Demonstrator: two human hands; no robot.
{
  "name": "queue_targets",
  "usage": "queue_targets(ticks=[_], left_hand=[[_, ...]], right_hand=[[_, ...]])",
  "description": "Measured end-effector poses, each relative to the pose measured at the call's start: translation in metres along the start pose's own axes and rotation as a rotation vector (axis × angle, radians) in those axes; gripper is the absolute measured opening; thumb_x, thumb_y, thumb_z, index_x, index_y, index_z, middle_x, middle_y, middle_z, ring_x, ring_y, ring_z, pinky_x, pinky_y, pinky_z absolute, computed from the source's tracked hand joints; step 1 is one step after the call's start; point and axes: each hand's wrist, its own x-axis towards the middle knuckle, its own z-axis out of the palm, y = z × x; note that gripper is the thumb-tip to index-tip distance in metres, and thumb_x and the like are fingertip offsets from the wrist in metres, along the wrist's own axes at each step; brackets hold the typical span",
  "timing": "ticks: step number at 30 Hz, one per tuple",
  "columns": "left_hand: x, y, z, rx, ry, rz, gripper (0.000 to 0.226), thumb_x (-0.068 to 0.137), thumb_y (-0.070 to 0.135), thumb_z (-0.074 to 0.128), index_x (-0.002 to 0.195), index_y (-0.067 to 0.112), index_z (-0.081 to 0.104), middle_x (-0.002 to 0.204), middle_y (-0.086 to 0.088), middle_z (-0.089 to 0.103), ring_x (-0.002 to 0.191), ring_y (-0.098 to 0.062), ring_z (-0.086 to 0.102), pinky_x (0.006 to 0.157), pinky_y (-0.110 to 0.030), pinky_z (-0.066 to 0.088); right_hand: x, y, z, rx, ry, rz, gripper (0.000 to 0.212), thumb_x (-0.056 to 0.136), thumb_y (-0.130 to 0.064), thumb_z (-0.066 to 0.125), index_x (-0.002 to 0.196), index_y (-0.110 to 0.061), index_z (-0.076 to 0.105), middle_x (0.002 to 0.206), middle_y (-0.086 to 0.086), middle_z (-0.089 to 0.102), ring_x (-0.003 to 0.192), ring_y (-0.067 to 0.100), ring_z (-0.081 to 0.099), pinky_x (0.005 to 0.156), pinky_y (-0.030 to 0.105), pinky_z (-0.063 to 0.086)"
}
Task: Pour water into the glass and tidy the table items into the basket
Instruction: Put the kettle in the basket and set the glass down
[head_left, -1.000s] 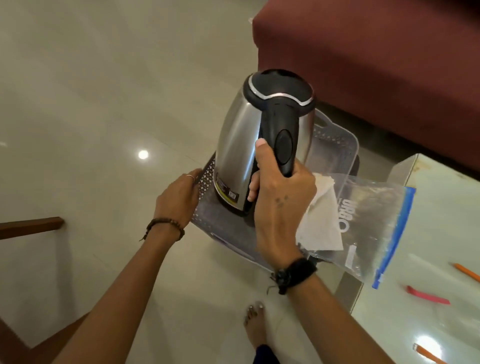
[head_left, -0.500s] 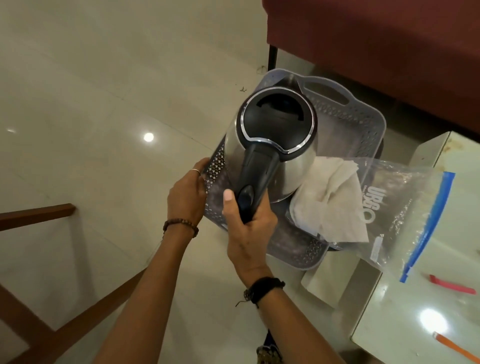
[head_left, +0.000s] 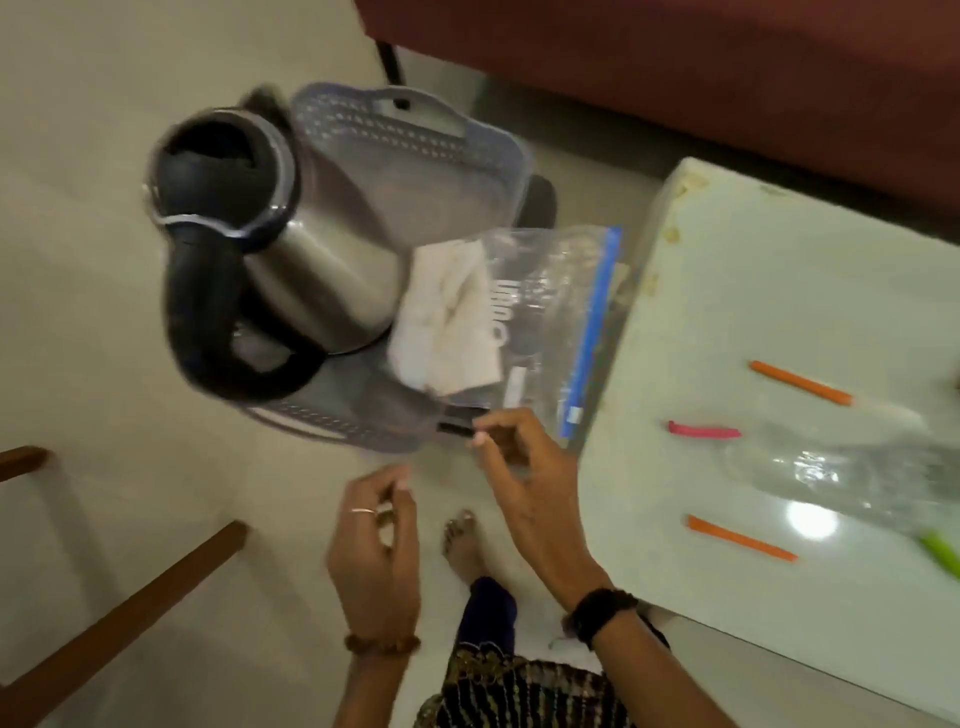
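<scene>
Half of basket (head_left: 415, 135) hidden under kettle (head_left: 291, 249).

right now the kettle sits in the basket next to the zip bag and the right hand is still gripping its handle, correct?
Not quite. The head view shows the kettle in the basket beside the zip bag, but the right hand has let go of the handle.

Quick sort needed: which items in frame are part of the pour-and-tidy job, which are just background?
Job items:
kettle in the basket
zip bag with white tissue, partly in basket
orange sticks, pink stick, green stick on the table
clear plastic bottle

Background:
maroon sofa
wooden chair frame
</scene>
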Motion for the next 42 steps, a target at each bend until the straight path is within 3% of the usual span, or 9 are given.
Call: queue_targets(ticks=[4, 9, 14, 20, 24, 26, 29, 39, 42], left_hand=[[-0.08, 0.046, 0.087, -0.1, -0.446, -0.073, 0.028, 0.089, 0.015, 0.055, 0.088, 0.042, 0.055, 0.088, 0.013, 0.065, 0.08, -0.001, 0.061, 0.069, -0.017, 0.052], [-0.145, 0.101, 0.182, -0.205, -0.817, -0.054, 0.026, 0.09, 0.011, 0.052, 0.088, 0.036, 0.058, 0.079, 0.007, 0.065, 0.075, -0.006, 0.063, 0.068, -0.021, 0.056], [-0.163, 0.121, 0.253, -0.184, -0.789, 0.017, 0.039, 0.084, 0.005, 0.06, 0.097, 0.04, 0.051, 0.109, 0.001, 0.061, 0.091, 0.0, 0.058, 0.07, -0.009, 0.048], [-0.142, 0.125, 0.311, 0.052, -1.034, 0.107, 0.097, 0.064, 0.001, 0.078, 0.131, 0.042, 0.02, 0.14, 0.001, 0.032, 0.124, -0.009, 0.033, 0.103, -0.026, 0.032], [-0.129, 0.129, 0.322, 0.074, -1.177, 0.161, 0.096, 0.059, 0.008, 0.083, 0.127, 0.041, 0.024, 0.132, 0.014, 0.038, 0.122, -0.008, 0.038, 0.1, -0.018, 0.033], [-0.126, 0.13, 0.32, 0.101, -1.174, 0.175, 0.092, 0.059, 0.011, 0.084, 0.125, 0.04, 0.028, 0.124, 0.02, 0.042, 0.118, -0.009, 0.044, 0.094, -0.012, 0.036], [-0.126, 0.134, 0.317, 0.169, -1.121, 0.213, 0.087, 0.056, 0.017, 0.086, 0.122, 0.038, 0.032, 0.119, 0.012, 0.05, 0.111, -0.012, 0.051, 0.092, -0.024, 0.043], [-0.161, 0.207, 0.321, 0.26, -1.141, 0.466, 0.081, 0.053, 0.042, 0.084, 0.106, 0.07, 0.029, 0.103, 0.04, 0.045, 0.091, 0.003, 0.055, 0.075, -0.008, 0.042], [-0.18, 0.252, 0.339, 0.247, -1.188, 0.524, 0.076, 0.049, 0.056, 0.075, 0.107, 0.07, 0.028, 0.099, 0.037, 0.054, 0.089, 0.007, 0.059, 0.076, -0.008, 0.046]], right_hand=[[-0.052, 0.045, -0.114, -0.075, 0.169, 0.166, 0.022, 0.09, -0.017, 0.057, 0.088, -0.038, 0.057, 0.082, -0.016, 0.068, 0.074, 0.01, 0.066, 0.067, 0.027, 0.055], [-0.107, 0.093, -0.244, -0.131, 0.421, 0.321, 0.019, 0.089, -0.015, 0.058, 0.088, -0.035, 0.058, 0.079, -0.014, 0.07, 0.068, 0.007, 0.065, 0.061, 0.02, 0.052], [-0.125, 0.131, -0.329, -0.114, 0.574, 0.429, 0.024, 0.085, -0.016, 0.064, 0.093, -0.036, 0.053, 0.083, -0.008, 0.065, 0.076, 0.015, 0.063, 0.063, 0.02, 0.051], [-0.095, 0.161, -0.37, -0.104, 0.198, 0.402, 0.078, 0.073, -0.02, 0.075, 0.133, -0.039, 0.028, 0.134, -0.018, 0.038, 0.118, 0.005, 0.042, 0.088, 0.018, 0.037], [-0.063, 0.165, -0.378, -0.17, -0.037, 0.262, 0.092, 0.071, -0.018, 0.075, 0.139, -0.043, 0.017, 0.135, -0.019, 0.028, 0.122, 0.0, 0.03, 0.09, 0.005, 0.03], [-0.052, 0.165, -0.378, -0.126, -0.084, 0.235, 0.092, 0.071, -0.022, 0.078, 0.141, -0.036, 0.02, 0.141, -0.014, 0.032, 0.123, 0.0, 0.032, 0.096, 0.016, 0.034], [-0.046, 0.164, -0.379, -0.072, -0.106, 0.195, 0.087, 0.072, -0.023, 0.079, 0.141, -0.026, 0.026, 0.141, -0.006, 0.04, 0.124, 0.011, 0.042, 0.098, 0.023, 0.038], [-0.083, 0.118, -0.452, -0.227, -0.034, 0.117, 0.084, 0.072, -0.038, 0.076, 0.139, -0.035, 0.024, 0.135, -0.006, 0.05, 0.113, 0.014, 0.054, 0.093, 0.036, 0.049], [-0.097, 0.1, -0.494, -0.256, 0.071, 0.104, 0.085, 0.068, -0.047, 0.076, 0.135, -0.043, 0.023, 0.135, -0.014, 0.049, 0.113, 0.009, 0.054, 0.092, 0.037, 0.05]])
